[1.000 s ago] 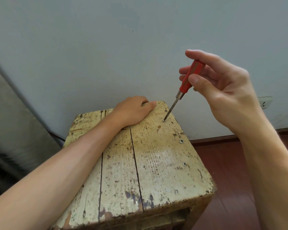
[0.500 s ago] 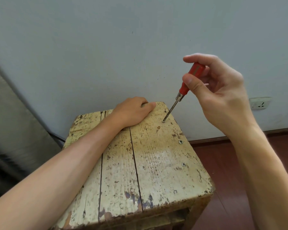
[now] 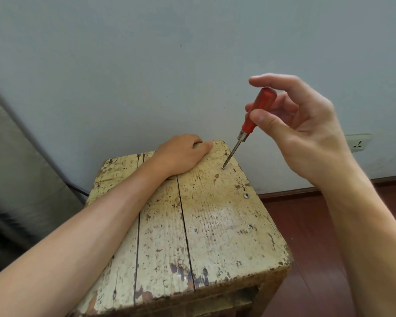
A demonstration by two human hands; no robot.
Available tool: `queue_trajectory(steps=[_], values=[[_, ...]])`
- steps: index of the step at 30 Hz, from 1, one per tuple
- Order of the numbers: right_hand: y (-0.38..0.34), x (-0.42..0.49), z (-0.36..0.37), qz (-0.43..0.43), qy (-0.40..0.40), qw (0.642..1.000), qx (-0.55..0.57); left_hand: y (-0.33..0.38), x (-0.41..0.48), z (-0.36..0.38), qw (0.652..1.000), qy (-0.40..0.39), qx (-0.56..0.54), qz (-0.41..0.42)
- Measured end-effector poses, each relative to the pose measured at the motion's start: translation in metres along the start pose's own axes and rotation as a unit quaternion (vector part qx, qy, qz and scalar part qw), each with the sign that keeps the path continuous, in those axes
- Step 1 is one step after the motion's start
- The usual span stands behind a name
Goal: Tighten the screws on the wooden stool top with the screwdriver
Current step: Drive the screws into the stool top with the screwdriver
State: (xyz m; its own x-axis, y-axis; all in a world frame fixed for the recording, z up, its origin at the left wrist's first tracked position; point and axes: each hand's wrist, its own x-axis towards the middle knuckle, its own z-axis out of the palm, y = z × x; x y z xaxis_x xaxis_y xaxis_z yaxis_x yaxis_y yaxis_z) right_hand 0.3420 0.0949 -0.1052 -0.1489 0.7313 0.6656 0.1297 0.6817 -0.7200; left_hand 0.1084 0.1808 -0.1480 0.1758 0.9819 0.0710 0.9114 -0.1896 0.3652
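The right hand (image 3: 306, 133) pinches the red screwdriver (image 3: 254, 117) by its handle. Its tilted tip, below and left of that hand, sits on a screw (image 3: 223, 167) near the far right corner of the wooden stool top (image 3: 215, 213). The left hand (image 3: 178, 154) grips the top's far edge.

wall (image 3: 146, 65): pale grey, plain, fills the upper view | socket (image 3: 358, 143): white, on the wall at far right, low down | baseboard (image 3: 290, 192): brown strip where wall meets floor | floor (image 3: 318, 248): dark red-brown, glossy | grey sheet (image 3: 16, 168): leaning at left | dark cable (image 3: 78, 191): beside the sheet's edge
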Motion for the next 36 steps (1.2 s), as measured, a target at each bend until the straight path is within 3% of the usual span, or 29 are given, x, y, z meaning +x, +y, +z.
queue_trajectory(steps=[8, 17, 31, 36], values=[[-0.006, 0.000, 0.022, -0.013, 0.054, 0.998, -0.041, 0.000, 0.000, 0.000, 1.000, 0.004, 0.002, 0.000], [0.003, 0.002, -0.001, -0.006, -0.041, 0.999, 0.016, 0.002, -0.002, -0.001, 1.000, 0.003, -0.002, 0.004], [0.000, 0.003, 0.022, -0.020, 0.068, 0.997, -0.026, 0.000, 0.000, 0.000, 1.000, 0.003, 0.001, 0.001], [0.006, 0.002, 0.010, -0.020, 0.015, 1.000, -0.011, 0.000, 0.000, 0.000, 1.000, 0.003, 0.005, 0.000]])
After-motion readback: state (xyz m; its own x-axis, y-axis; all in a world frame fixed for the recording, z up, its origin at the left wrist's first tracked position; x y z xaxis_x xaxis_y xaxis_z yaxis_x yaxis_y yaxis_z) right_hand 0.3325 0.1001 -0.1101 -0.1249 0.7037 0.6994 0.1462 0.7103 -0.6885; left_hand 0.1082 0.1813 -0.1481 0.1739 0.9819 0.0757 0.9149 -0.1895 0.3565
